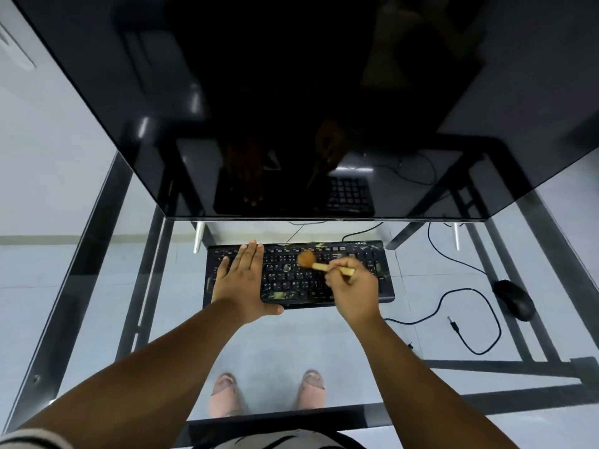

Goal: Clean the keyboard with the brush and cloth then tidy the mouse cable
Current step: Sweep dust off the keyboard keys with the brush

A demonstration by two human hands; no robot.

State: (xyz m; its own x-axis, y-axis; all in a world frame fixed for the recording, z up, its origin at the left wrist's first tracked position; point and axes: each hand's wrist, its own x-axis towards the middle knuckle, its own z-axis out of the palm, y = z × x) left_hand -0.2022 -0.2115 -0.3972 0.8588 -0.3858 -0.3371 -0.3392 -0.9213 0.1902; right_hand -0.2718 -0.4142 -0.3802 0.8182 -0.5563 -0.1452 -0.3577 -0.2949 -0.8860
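The left hand hides the left keys of the keyboard, and the right hand hides part of the right keys. The brush bristles are blurred. The key letters are too small to read. The monitor is cut off at the top edge.

Keyboards: one, on the glass desk
Brushes: one, over the keys
Mice: one, far right
Mouse cables: one, looped
Monitors: one, far side
Hands: two, left and right
Feet below the glass: two
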